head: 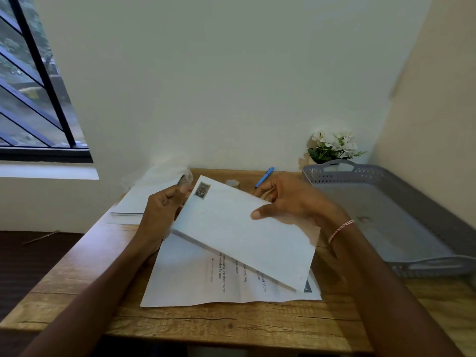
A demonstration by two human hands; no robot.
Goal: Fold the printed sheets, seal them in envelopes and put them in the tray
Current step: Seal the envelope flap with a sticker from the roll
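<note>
Above the wooden table (77, 287) I hold a white stamped envelope (239, 233), tilted, with its stamp at the far left corner. My right hand (291, 202) grips its far right edge, thumb on the front face. My left hand (159, 212) is curled at its left end and also pinches a small clear wrapper (186, 179). Under the envelope a printed sheet (195, 282) lies flat on the table, with a crease showing. The grey plastic tray (401, 176) stands at the right.
A stack of white paper (139, 202) lies at the far left of the table. A blue pen (264, 177) and a small roll of tape (233, 183) lie at the back. A pot of white flowers (332, 146) stands behind the tray.
</note>
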